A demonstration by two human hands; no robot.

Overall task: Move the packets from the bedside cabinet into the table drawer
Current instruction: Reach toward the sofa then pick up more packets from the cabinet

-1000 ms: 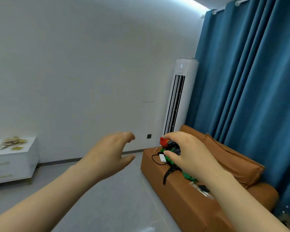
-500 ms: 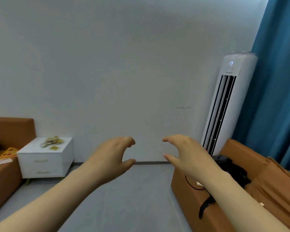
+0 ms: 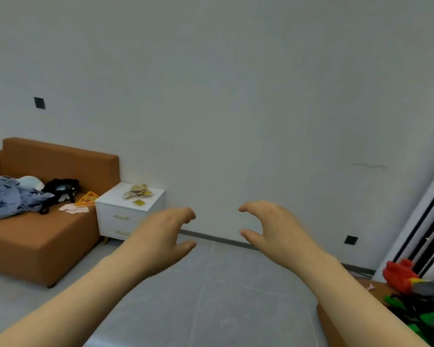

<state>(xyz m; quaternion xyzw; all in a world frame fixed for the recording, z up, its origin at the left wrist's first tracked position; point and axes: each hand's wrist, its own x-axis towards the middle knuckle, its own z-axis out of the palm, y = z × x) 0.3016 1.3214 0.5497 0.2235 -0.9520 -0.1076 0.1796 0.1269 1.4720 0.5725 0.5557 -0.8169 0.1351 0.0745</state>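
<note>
A pile of small tan and yellow packets (image 3: 137, 191) lies on top of a white two-drawer bedside cabinet (image 3: 110, 200) against the far wall, with one yellow packet (image 3: 139, 202) apart at the front. My left hand (image 3: 163, 235) and my right hand (image 3: 271, 229) are stretched out in front of me at mid-frame, fingers loosely curved, holding nothing. Both are well short of the cabinet. No table or table drawer is in view.
An orange sofa (image 3: 35, 236) left of the cabinet carries blue clothes (image 3: 8, 196), a black bag (image 3: 60, 190) and a pizza-slice toy (image 3: 87, 198). Grey floor tiles (image 3: 211, 296) lie ahead. Another orange seat with red and green toys (image 3: 401, 274) is at lower right, beside a standing air conditioner (image 3: 431, 221).
My view has swung left: the curtains and the air conditioner slid out to the right, and the cabinet and left sofa came towards the middle. My hands kept their pose, empty.
</note>
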